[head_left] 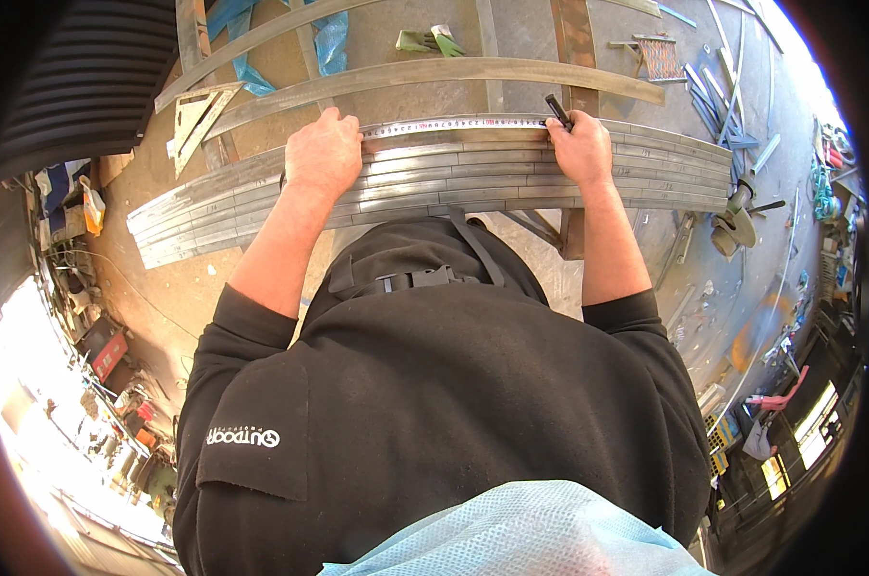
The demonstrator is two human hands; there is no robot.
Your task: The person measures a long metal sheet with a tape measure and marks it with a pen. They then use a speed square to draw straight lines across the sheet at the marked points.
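Several long metal bars point(434, 178) lie side by side in front of me, with dark marks on some. A white tape measure blade point(454, 126) stretches along their far edge between my hands. At its left end my left hand point(324, 154) is closed on the tape measure; whether the case is under my palm is hidden. My right hand point(581, 151) grips a black marker point(556, 108), which points up and away, and rests by the blade's right end. Left of my left hand, a pale triangular set square point(200, 117) lies across a separate bar.
Two loose bars point(434, 75) lie across the rusty beam point(574, 43) beyond. Green gloves point(430, 40) and blue plastic sheeting point(331, 43) are further off. An angle grinder point(737, 219) sits at the right end of the bars. Metal offcuts point(727, 106) litter the floor at far right.
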